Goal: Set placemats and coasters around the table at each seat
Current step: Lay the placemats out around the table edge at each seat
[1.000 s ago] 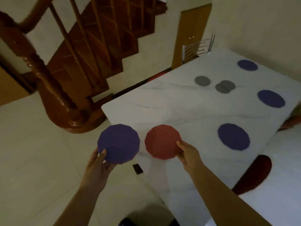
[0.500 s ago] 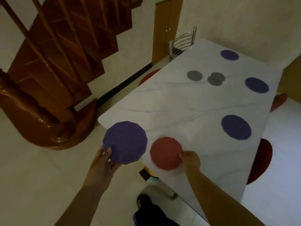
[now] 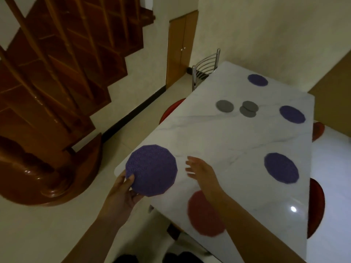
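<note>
Since half a second ago the red mat (image 3: 206, 215) has left your right hand (image 3: 201, 169). It now lies flat on the table (image 3: 218, 139), close to the near edge where you stand, which reads as the mat for this seat. That hand is empty, with its fingers spread and loose. It hovers over bare marble just beyond the mat, and your forearm crosses the mat's upper edge. Your left hand (image 3: 121, 194) grips the purple mat (image 3: 152, 169) by its lower left rim, thumb on top and fingers beneath. You hold it tilted towards you over the table's near corner, so it is ready to go down, probably at the left side, where no mat lies yet. Three purple mats (image 3: 281, 168) already line the right side, each near a red stool seat (image 3: 315, 207). The grey coasters (image 3: 224, 106) sit clustered mid-table, two of them overlapping, so they look undistributed. A metal chair (image 3: 206, 70) stands at the far end.
</note>
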The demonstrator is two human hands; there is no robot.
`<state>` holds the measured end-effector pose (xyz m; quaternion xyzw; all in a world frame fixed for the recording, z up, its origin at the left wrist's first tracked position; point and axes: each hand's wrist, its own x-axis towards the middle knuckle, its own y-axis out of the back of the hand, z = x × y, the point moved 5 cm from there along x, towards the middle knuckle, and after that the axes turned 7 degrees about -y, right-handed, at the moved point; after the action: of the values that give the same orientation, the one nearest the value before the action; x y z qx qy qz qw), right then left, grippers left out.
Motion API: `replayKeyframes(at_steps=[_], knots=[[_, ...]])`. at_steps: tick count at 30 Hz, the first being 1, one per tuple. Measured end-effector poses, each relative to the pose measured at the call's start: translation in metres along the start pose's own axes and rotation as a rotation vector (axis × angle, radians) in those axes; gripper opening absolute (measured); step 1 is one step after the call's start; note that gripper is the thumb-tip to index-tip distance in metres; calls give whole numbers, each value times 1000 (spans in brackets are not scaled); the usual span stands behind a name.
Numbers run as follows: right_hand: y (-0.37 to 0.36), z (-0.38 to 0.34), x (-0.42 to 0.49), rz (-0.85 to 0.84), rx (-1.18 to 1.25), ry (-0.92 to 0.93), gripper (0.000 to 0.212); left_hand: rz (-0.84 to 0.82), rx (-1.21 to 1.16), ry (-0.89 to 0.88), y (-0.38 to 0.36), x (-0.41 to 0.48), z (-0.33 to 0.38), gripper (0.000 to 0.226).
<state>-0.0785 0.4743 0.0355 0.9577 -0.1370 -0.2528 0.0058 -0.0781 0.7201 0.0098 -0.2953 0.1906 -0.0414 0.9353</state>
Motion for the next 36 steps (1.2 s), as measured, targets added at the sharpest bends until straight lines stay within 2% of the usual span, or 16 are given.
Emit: replayKeyframes(at_steps=[2,5,12,16,22,29,36], knots=[[-37,-15,4,-71,-57,23,32,5,5,19,15,20,13,43],[-86,-30,13,-76,-62,52,35,-5,39,52,41,51,40,45],[-188,-53,32,96,91,34,31,-131,98,141,96,115,127,52],[-222,-64,54,176,57,10,41,-219,126,187,107,153,162,54],[-225,-94,104,297,80,24,34,-288,105,278,99,225,180,52],[-198,-126,160,416,109,36,31,-362,127,347,56,305,178,47],[-177,-135,190,577,159,-10,41,-497,170,486,6,366,171,49]])
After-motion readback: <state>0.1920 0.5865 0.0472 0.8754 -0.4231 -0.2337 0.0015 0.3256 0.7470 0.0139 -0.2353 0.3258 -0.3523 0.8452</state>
